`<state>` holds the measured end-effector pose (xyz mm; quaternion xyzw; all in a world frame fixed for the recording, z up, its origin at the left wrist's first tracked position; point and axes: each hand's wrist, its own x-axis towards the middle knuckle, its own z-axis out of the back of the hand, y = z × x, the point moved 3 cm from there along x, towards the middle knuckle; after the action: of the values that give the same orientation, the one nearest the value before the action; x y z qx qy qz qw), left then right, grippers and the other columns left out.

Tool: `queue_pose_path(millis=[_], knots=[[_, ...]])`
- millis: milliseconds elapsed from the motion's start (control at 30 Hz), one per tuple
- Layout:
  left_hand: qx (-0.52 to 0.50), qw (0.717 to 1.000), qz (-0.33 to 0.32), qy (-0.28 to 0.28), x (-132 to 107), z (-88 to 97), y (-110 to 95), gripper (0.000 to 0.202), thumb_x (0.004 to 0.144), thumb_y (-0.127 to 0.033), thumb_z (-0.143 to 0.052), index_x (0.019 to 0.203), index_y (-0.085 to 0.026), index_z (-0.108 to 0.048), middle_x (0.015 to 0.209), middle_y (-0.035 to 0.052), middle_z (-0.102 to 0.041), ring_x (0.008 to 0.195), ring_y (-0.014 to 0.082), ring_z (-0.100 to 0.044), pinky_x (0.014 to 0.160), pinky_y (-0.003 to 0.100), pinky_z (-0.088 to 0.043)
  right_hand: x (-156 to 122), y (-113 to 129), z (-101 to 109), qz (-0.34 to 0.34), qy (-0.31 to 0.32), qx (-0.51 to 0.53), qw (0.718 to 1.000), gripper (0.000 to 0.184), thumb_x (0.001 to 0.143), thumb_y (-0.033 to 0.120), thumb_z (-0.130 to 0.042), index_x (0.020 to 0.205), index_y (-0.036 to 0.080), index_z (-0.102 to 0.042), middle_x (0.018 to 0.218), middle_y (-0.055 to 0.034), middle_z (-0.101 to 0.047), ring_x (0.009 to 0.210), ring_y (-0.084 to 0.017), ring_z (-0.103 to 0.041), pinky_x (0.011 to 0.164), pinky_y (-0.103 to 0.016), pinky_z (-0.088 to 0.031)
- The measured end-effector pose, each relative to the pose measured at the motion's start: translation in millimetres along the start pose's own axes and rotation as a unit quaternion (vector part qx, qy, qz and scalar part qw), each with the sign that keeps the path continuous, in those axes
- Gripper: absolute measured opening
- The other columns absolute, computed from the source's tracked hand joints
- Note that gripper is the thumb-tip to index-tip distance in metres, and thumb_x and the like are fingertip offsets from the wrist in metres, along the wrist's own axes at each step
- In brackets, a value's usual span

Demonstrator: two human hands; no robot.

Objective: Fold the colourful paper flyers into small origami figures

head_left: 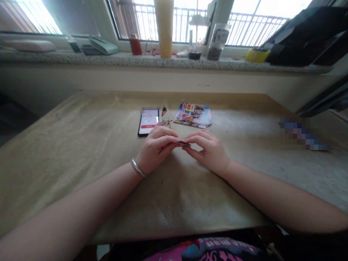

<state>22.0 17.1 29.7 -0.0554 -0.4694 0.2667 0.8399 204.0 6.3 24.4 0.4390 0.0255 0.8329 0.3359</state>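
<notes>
Between my two hands is a small, thin piece of folded colourful paper point(184, 144), seen nearly edge-on. My left hand point(160, 142), with a silver bangle at the wrist, pinches its left end. My right hand point(206, 146) pinches the right end between thumb and fingers. Just beyond my left hand lies a small patterned folded paper piece point(166, 123), partly covered by the fingers. A little triangular paper piece point(164, 110) is behind it. Farther back sits a stack of glossy printed flyers point(193, 114).
A phone point(148, 125) with a lit screen lies left of the paper pieces. A blurred flat bluish item point(304, 134) is at the table's right side. Along the granite windowsill point(136, 61) stand a red-capped bottle point(135, 45), a tall yellow cylinder point(165, 29), jars and a black bag point(307, 40).
</notes>
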Motion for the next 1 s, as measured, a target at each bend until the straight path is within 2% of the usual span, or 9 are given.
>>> queue_pose_path(millis=[100, 333, 533, 767, 900, 1000], knots=[[-0.004, 1.0, 0.002, 0.007, 1, -0.6, -1, 0.007, 0.087, -0.023, -0.06, 0.087, -0.021, -0.067, 0.091, 0.0044, -0.065, 0.087, 0.0154, -0.06, 0.087, 0.036, -0.049, 0, -2, -1, -0.003, -0.003, 0.008, 1.0, 0.006, 0.085, 0.027, -0.063, 0.086, 0.023, -0.067, 0.088, -0.0033, -0.07, 0.082, -0.016, -0.062, 0.073, -0.03, -0.051], [0.021, 0.999, -0.025, -0.003, 3, 0.5, -9, 0.009, 0.084, -0.026, -0.065, 0.093, -0.024, -0.066, 0.089, 0.0003, -0.067, 0.087, 0.0142, -0.061, 0.097, 0.039, -0.042, 1, 2, 2, -0.005, 0.004, -0.057, 0.998, 0.008, 0.086, 0.025, -0.059, 0.083, 0.024, -0.067, 0.087, -0.0021, -0.07, 0.082, -0.016, -0.061, 0.071, -0.03, -0.049], [0.036, 0.998, -0.053, -0.028, 4, 4.3, -11, 0.004, 0.082, -0.023, -0.068, 0.085, -0.025, -0.068, 0.081, -0.0012, -0.068, 0.077, 0.0135, -0.059, 0.083, 0.034, -0.045, 4, 3, 5, 0.013, 0.002, -0.131, 0.991, 0.007, 0.085, 0.023, -0.059, 0.083, 0.023, -0.065, 0.088, -0.0016, -0.07, 0.082, -0.017, -0.061, 0.071, -0.031, -0.048], [-0.013, 0.999, 0.006, -0.044, 0, 4.6, -6, 0.006, 0.084, -0.015, -0.064, 0.088, -0.019, -0.064, 0.088, 0.0024, -0.067, 0.083, 0.0126, -0.063, 0.078, 0.029, -0.051, 8, 3, 16, 0.045, -0.067, -0.017, 0.997, 0.011, 0.081, 0.014, -0.06, 0.087, 0.024, -0.061, 0.094, -0.0034, -0.069, 0.095, -0.019, -0.061, 0.088, -0.037, -0.048], [-0.04, 0.998, 0.024, -0.05, -1, 3.1, -4, 0.007, 0.083, -0.013, -0.063, 0.088, -0.018, -0.063, 0.089, 0.0025, -0.067, 0.085, 0.0117, -0.064, 0.082, 0.028, -0.052, 9, 1, 15, 0.026, -0.053, 0.042, 0.997, 0.013, 0.081, 0.014, -0.059, 0.09, 0.024, -0.06, 0.098, -0.0037, -0.069, 0.1, -0.019, -0.061, 0.09, -0.039, -0.048], [-0.056, 0.997, 0.031, -0.05, -2, 1.9, -1, 0.006, 0.084, -0.013, -0.063, 0.087, -0.018, -0.063, 0.089, 0.0026, -0.068, 0.087, 0.0123, -0.064, 0.083, 0.029, -0.053, 8, -1, 14, 0.031, -0.045, 0.042, 0.998, 0.012, 0.082, 0.015, -0.061, 0.09, 0.025, -0.06, 0.097, -0.0026, -0.07, 0.1, -0.02, -0.061, 0.092, -0.041, -0.047]])
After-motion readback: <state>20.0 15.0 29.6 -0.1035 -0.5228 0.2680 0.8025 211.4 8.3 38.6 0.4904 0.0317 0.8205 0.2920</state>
